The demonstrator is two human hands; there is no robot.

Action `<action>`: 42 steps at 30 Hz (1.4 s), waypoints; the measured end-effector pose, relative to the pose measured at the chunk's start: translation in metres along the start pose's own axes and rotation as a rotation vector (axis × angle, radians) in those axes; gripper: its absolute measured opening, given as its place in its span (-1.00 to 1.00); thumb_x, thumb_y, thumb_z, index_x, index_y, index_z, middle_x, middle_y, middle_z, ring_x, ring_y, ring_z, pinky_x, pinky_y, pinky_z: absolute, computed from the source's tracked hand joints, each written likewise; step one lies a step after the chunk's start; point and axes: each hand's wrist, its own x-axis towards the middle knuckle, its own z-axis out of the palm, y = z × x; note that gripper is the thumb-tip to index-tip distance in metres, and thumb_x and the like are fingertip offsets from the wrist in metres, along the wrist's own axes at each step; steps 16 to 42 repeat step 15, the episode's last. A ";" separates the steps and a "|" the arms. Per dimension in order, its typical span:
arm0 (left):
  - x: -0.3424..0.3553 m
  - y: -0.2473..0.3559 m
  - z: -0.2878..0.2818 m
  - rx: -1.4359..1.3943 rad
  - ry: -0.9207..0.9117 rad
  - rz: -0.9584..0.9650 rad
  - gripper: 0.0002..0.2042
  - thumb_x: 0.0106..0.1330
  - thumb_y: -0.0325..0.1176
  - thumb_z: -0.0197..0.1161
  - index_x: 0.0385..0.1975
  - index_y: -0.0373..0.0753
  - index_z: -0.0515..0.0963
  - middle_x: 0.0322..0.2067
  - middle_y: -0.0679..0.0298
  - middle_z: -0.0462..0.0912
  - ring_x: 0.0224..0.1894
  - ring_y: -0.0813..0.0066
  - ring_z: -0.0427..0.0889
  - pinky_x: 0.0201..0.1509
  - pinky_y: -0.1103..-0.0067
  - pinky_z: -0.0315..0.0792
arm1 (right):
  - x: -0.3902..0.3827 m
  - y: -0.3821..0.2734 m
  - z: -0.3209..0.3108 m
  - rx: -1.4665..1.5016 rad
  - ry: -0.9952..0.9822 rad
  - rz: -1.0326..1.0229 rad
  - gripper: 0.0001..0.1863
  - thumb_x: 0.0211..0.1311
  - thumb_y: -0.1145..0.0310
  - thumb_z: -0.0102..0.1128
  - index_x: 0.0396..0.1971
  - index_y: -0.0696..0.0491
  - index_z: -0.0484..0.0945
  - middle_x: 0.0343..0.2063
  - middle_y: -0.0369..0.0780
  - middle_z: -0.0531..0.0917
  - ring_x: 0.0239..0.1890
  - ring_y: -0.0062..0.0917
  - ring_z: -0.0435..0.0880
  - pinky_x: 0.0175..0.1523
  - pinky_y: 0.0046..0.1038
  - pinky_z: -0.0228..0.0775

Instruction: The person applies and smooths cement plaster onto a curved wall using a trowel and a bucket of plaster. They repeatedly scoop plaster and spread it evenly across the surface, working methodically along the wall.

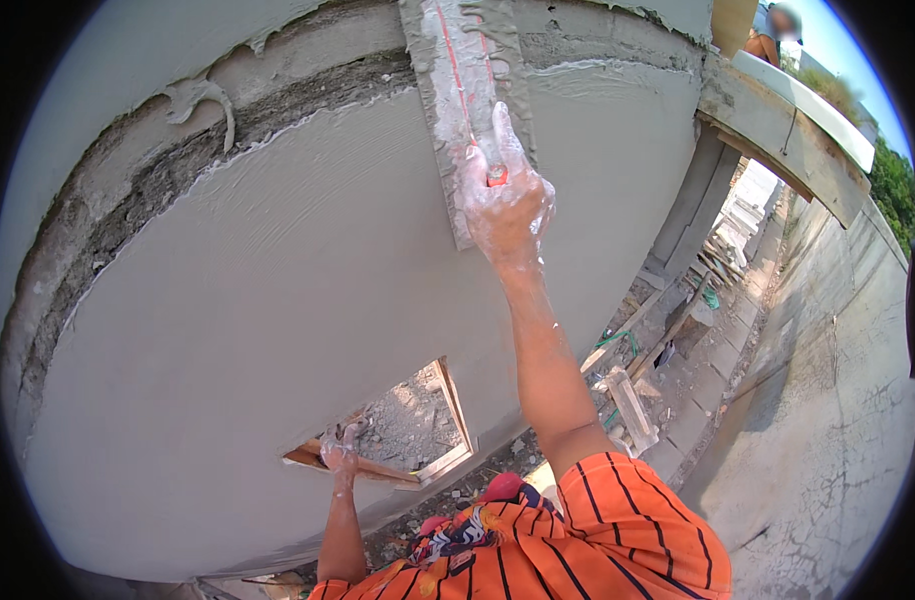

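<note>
High on the wall, my right hand (508,205) is closed round the red handle of a long plastering trowel (453,90). Its broad back is smeared with white-grey plaster, and thick wet mortar bulges along the edges near its top. The blade lies across the upper edge of the smooth grey plaster (248,280). Lower down, my left hand (340,448), whitened with plaster, grips the edge of a small wood-framed opening (446,405) in the wall. Its fingers curl over the wooden frame and are partly hidden.
A rough bare strip (278,100) curves along the top of the plaster. To the right, a passage holds planks (633,410) and rubble beside a cracked concrete wall (818,380). A concrete beam (778,130) juts out above it. Another person (773,40) is beyond, at upper right.
</note>
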 end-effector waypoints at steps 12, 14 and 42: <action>-0.016 0.025 -0.023 -0.077 0.032 -0.060 -0.64 0.14 -0.18 0.28 -0.25 -0.40 0.56 -0.30 0.05 0.60 -0.20 0.14 0.54 -0.03 0.35 0.37 | 0.163 0.356 -0.055 0.093 0.156 0.289 -0.55 0.23 0.25 0.05 0.09 0.11 0.48 -0.23 -0.14 0.67 -0.25 -0.47 0.61 -0.11 -0.44 0.44; -0.017 0.059 -0.029 -0.067 0.011 -0.067 -0.64 0.14 -0.16 0.29 -0.24 -0.36 0.57 -0.27 0.06 0.61 -0.16 0.12 0.53 0.01 0.34 0.35 | 0.153 0.406 -0.067 0.149 -0.013 0.781 -0.64 0.28 0.22 0.00 -0.07 0.11 0.59 -0.33 -0.16 0.65 -0.25 -0.56 0.60 -0.34 -0.33 0.48; -0.015 0.053 -0.024 0.004 0.054 -0.074 -0.64 0.14 -0.15 0.29 -0.23 -0.35 0.57 -0.26 0.07 0.61 -0.13 0.10 0.53 0.03 0.33 0.33 | 0.151 0.393 -0.032 0.193 -0.078 0.777 -0.64 0.28 0.22 0.00 -0.07 0.11 0.59 -0.33 -0.16 0.65 -0.25 -0.56 0.60 -0.34 -0.33 0.48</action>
